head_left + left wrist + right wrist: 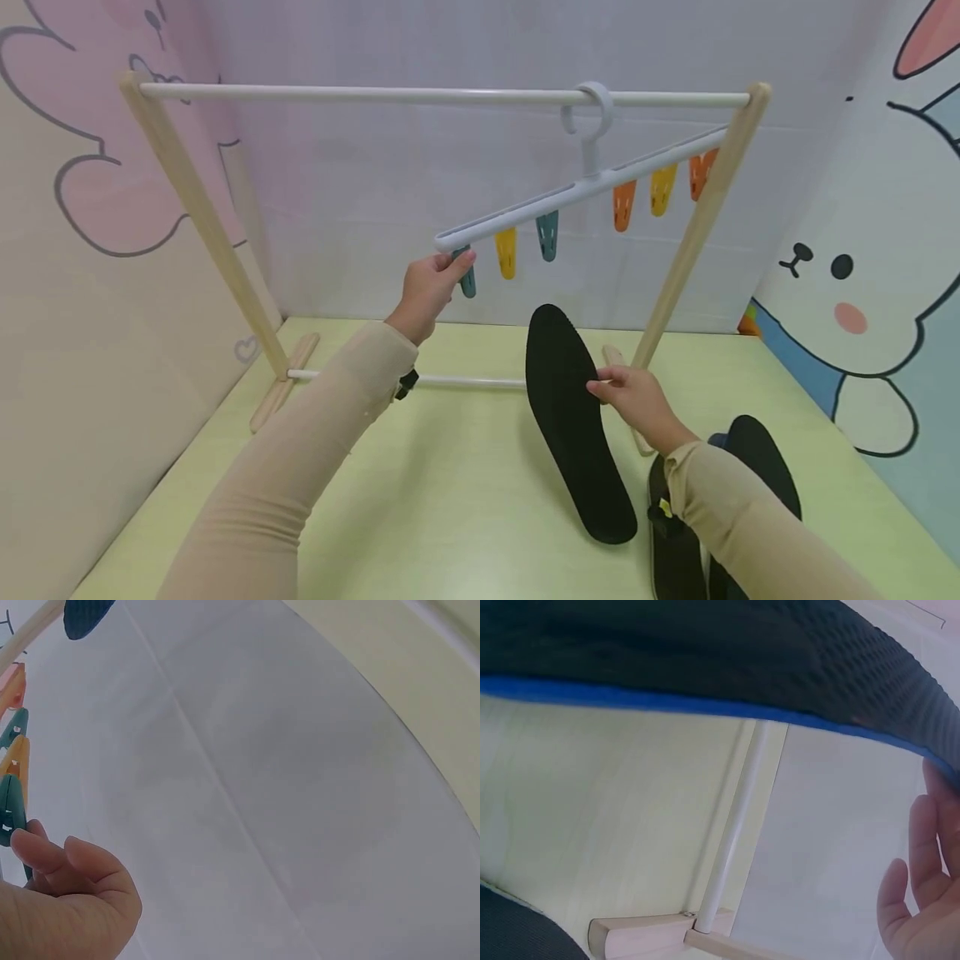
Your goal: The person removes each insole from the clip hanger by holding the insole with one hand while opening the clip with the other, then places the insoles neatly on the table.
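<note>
A white clip hanger (540, 200) hangs by its hook from the top bar of a wooden rack, slanting down to the left. At its lower left end, my left hand (431, 287) pinches a teal clothes peg (468, 279) between thumb and fingers. My right hand (637, 404) grips the right edge of a black insole (566, 417), held upright and tilted above the table. Seen from the right wrist, the insole (705, 652) has a blue rim and a textured underside. More pegs, yellow (506, 252), teal (547, 236) and orange (624, 206), hang along the hanger.
Dark shoes (678, 550) and another black insole (765, 462) lie at the table's right, partly hidden by my right sleeve. The rack's wooden posts (213, 233) and white lower bar (472, 382) stand on the pale yellow table (405, 500). Cartoon-printed walls surround it.
</note>
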`<state>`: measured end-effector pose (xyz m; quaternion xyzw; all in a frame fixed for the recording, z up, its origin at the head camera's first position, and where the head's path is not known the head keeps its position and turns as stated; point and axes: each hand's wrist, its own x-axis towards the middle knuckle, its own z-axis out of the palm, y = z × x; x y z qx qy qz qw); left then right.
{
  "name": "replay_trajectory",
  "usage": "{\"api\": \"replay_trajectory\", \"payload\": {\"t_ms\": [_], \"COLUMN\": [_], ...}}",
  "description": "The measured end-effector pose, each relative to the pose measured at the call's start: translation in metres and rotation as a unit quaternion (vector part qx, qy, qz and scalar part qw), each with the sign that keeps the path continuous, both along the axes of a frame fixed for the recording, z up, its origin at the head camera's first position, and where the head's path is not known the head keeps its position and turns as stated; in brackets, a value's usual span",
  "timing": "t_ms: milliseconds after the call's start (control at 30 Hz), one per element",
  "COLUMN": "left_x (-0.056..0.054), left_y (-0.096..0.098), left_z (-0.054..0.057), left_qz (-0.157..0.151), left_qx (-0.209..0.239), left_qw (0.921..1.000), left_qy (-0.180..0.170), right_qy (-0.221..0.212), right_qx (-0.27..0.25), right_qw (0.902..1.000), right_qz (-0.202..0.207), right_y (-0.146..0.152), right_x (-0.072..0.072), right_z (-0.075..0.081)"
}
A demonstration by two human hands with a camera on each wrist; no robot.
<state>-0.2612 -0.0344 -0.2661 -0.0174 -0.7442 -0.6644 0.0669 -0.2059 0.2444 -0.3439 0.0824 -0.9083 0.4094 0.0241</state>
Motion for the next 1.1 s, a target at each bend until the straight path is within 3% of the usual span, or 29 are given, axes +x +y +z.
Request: {"api": "replay_trajectory", "payload": {"t_ms": [700, 867, 1100], "left_x": [0.002, 0.001, 0.0], "left_y": [-0.001, -0.002, -0.004], "left_z": [0.002, 0.001, -0.002], "left_qz": [0.007, 0.01, 0.007], "left_qx": [0.007, 0.006, 0.008], "left_qw": [0.9999, 0.9999, 0.9999], "left_qy": [-0.012, -0.01, -0.008], "right_qy": [-0.051, -0.067, -0.056], "right_qx": [0.022, 0.018, 0.023], "right_qw": [0.9979, 0.9972, 0.9981], "right_qz": [-0.033, -0.026, 0.001], "right_y": [0.025, 0.026, 0.042], "right_x": [0.003, 0.007, 0.008], "right_z": [-0.003, -0.007, -0.012]}}
